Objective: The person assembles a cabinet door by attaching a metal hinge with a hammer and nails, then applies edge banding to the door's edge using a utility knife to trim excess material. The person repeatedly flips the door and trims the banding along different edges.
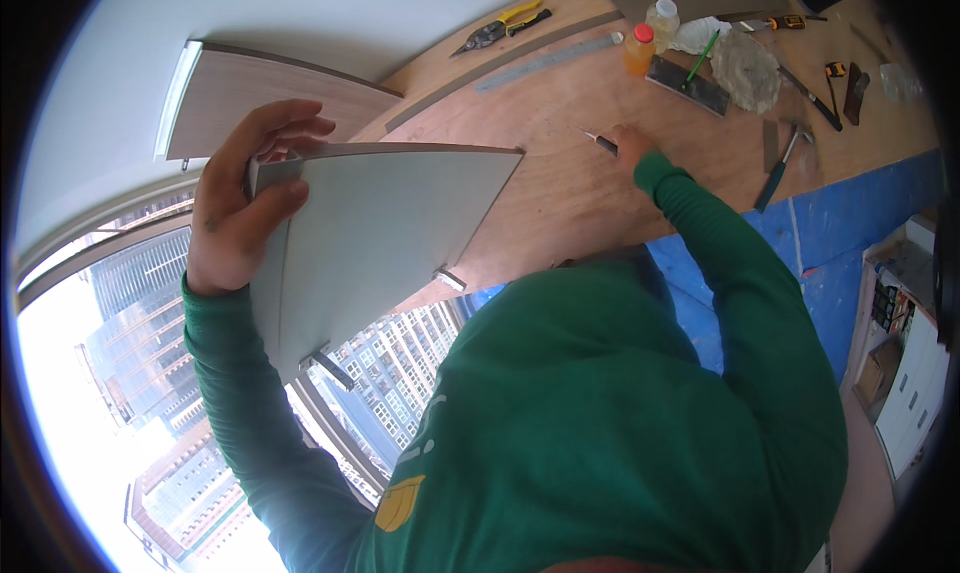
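My left hand (235,198) grips the upper left corner of a pale grey panel (370,233), thumb on its face and fingers over the edge. The panel stands tilted, its right corner touching the wooden worktop (560,203). Two small metal fittings (450,279) stick out along its lower side. On the worktop, right of the panel, my right hand (630,148) is closed around a slim pointed tool (602,143) with a dark handle and a thin light tip. The tip points left toward the panel's corner; its exact kind is too small to tell.
Behind lie tin snips (500,28), a steel ruler (550,63) and a wood-coloured board (270,98) against the wall. Two bottles (640,48), a green pencil (703,58) and a crumpled plastic bag (745,71) stand back right. A hammer (782,168) lies near the front edge. Windows (140,303) are left.
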Motion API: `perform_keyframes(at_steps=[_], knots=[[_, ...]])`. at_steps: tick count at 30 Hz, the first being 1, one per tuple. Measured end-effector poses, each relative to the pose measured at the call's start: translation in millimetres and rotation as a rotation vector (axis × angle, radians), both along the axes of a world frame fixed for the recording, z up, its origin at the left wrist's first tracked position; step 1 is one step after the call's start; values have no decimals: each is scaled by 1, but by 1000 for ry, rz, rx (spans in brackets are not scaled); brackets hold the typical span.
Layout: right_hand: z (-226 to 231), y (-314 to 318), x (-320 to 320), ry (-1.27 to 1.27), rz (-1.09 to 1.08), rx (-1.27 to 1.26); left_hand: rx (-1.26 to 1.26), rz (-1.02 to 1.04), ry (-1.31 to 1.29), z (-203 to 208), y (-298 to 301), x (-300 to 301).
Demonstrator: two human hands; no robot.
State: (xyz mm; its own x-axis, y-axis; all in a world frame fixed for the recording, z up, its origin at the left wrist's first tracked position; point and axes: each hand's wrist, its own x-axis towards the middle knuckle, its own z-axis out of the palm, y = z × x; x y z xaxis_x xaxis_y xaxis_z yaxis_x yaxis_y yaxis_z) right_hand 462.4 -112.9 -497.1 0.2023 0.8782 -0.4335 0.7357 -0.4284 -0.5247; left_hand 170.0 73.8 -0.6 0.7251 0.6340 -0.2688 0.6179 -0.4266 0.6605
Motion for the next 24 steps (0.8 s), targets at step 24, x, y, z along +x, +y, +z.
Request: perform_keyframes(at_steps=[24], knots=[[-6, 32, -118, 85, 192, 11, -233, 33, -152, -13, 7, -12]])
